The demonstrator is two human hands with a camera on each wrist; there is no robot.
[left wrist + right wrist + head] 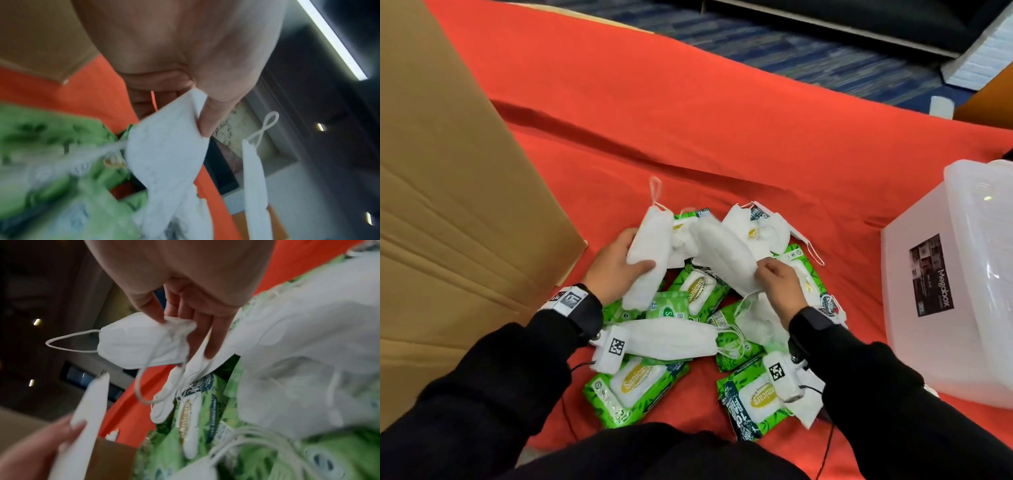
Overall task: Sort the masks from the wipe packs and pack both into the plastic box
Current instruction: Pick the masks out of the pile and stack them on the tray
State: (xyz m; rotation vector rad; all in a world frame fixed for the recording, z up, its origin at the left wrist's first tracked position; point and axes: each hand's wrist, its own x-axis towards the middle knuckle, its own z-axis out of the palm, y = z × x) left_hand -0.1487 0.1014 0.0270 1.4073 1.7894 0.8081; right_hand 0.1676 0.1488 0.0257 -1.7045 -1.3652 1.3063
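Note:
A heap of white folded masks (667,337) and green wipe packs (635,389) lies on the orange cloth in front of me. My left hand (619,265) grips a folded white mask (649,255) above the heap's left side; thumb and fingers clamp it (170,146). My right hand (779,281) pinches the end of another white mask (722,253) between thumb and fingers (176,324), lifted over the heap's middle. The translucent plastic box (955,284) stands at the right with its lid on.
A large brown cardboard sheet (448,192) leans at the left. Orange cloth (688,120) covers the surface beyond the heap. Blue carpet and dark furniture (825,44) lie past the far edge. Black cables trail from both wrists.

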